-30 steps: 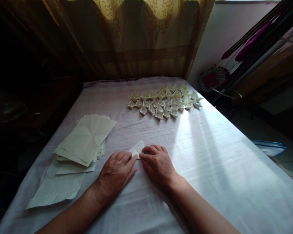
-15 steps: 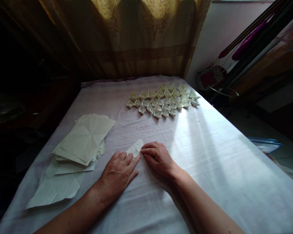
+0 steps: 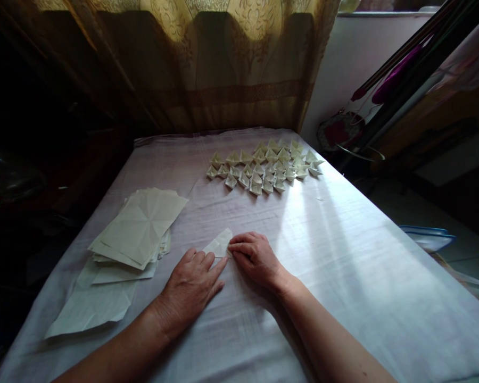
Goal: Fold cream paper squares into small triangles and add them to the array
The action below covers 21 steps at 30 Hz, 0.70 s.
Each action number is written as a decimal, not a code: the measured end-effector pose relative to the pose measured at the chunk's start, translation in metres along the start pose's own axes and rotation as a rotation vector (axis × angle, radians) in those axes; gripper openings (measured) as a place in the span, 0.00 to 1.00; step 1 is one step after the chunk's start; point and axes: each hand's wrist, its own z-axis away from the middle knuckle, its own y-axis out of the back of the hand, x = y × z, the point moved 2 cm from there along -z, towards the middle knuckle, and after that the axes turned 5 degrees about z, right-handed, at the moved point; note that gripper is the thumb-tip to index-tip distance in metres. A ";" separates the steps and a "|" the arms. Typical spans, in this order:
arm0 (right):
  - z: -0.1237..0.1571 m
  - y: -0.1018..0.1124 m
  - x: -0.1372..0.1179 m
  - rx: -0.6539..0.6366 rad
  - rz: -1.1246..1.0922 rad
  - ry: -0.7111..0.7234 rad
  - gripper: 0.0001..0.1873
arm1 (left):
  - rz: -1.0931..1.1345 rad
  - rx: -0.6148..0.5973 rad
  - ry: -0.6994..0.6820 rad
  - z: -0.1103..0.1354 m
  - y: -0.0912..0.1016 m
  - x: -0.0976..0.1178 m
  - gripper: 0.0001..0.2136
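L hand & R hand touch folded ppr, btwn & slightly fwd.

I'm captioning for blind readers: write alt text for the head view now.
Left hand and right hand touch a folded paper on a pale cloth. Paper sheets lie piled at left; folded paper shapes cluster farther back, before a curtain.

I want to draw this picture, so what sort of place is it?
Probably a room in someone's home: there's a gold patterned fabric curtain, a white wall beside it, and a broad pale cloth bearing small pointed cream paper shapes.
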 end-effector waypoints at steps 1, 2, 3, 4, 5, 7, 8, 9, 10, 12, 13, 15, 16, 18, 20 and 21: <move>0.000 0.000 0.000 0.002 0.008 0.001 0.11 | 0.008 0.000 0.003 0.001 0.000 0.000 0.18; 0.000 0.000 -0.001 0.003 0.013 0.000 0.11 | 0.012 0.002 0.008 0.001 -0.001 0.001 0.18; 0.000 0.001 -0.001 0.002 0.015 -0.004 0.11 | 0.013 0.004 0.013 0.001 -0.001 0.001 0.18; 0.000 0.001 -0.001 -0.001 0.015 -0.009 0.11 | 0.012 0.007 0.017 0.000 0.000 0.002 0.18; 0.000 0.001 -0.002 -0.005 0.013 -0.014 0.11 | 0.012 0.012 0.019 -0.002 0.000 0.003 0.18; 0.000 0.001 -0.002 -0.012 0.011 -0.023 0.11 | 0.015 0.016 0.019 -0.005 0.002 0.004 0.18; 0.000 0.002 -0.003 -0.016 0.014 -0.026 0.11 | 0.023 0.012 0.019 -0.007 0.003 0.005 0.17; 0.000 0.002 -0.003 -0.019 0.019 -0.028 0.10 | 0.032 0.007 0.018 -0.007 0.004 0.004 0.16; 0.000 0.002 -0.003 -0.019 0.024 -0.029 0.10 | 0.040 0.003 0.016 -0.008 0.005 0.004 0.15; 0.000 0.002 -0.003 -0.020 0.027 -0.025 0.11 | 0.052 -0.003 0.009 -0.005 0.004 0.001 0.15; 0.000 0.002 -0.003 -0.020 0.025 -0.023 0.11 | 0.053 0.002 0.006 -0.003 0.003 -0.001 0.16; 0.000 0.002 -0.003 -0.022 0.015 -0.021 0.11 | 0.052 0.032 0.006 0.003 0.000 -0.004 0.17; -0.001 0.002 -0.003 -0.023 0.009 -0.021 0.12 | 0.056 0.054 0.016 0.006 -0.001 -0.005 0.17; -0.001 0.002 -0.004 -0.022 -0.002 -0.024 0.12 | 0.075 0.093 0.034 0.011 -0.003 -0.008 0.17; -0.001 0.002 -0.004 -0.020 -0.007 -0.025 0.13 | 0.096 0.111 0.049 0.012 -0.003 -0.008 0.17; -0.001 0.002 -0.004 -0.020 -0.004 -0.026 0.13 | 0.102 0.115 0.058 0.011 -0.002 -0.008 0.17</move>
